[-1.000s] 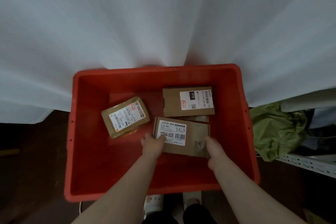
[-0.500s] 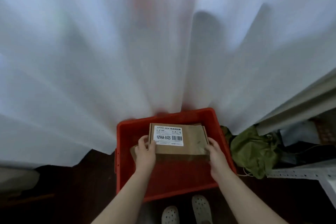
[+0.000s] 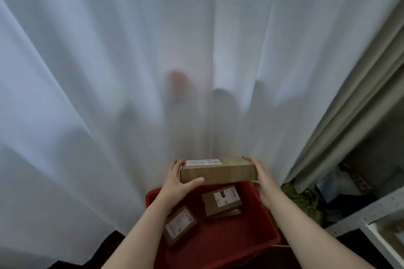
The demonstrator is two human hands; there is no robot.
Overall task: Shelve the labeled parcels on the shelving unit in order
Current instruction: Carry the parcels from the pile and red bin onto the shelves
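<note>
I hold a brown cardboard parcel [image 3: 218, 172] with a white label on top, lifted above the red bin [image 3: 258, 225]. My left hand [image 3: 178, 181] grips its left end, thumb across the front face. My right hand [image 3: 262, 174] presses flat against its right end. Inside the bin lie two more labeled parcels: a flat brown packet [image 3: 180, 224] near my left forearm and a cardboard box [image 3: 222, 200] on top of another flat item. A corner of the white shelving unit [image 3: 371, 220] shows at the lower right.
A white curtain [image 3: 153, 61] hangs right behind the bin and fills most of the view. A beige curtain [image 3: 358, 102] hangs at the right. A green cloth bundle [image 3: 306, 201] and dark clutter lie between the bin and the shelf. The floor is dark.
Both hands took the parcel from the bin's bottom and raised it well above the bin. My view tilted up and the bin shrank toward the bottom of the frame.
</note>
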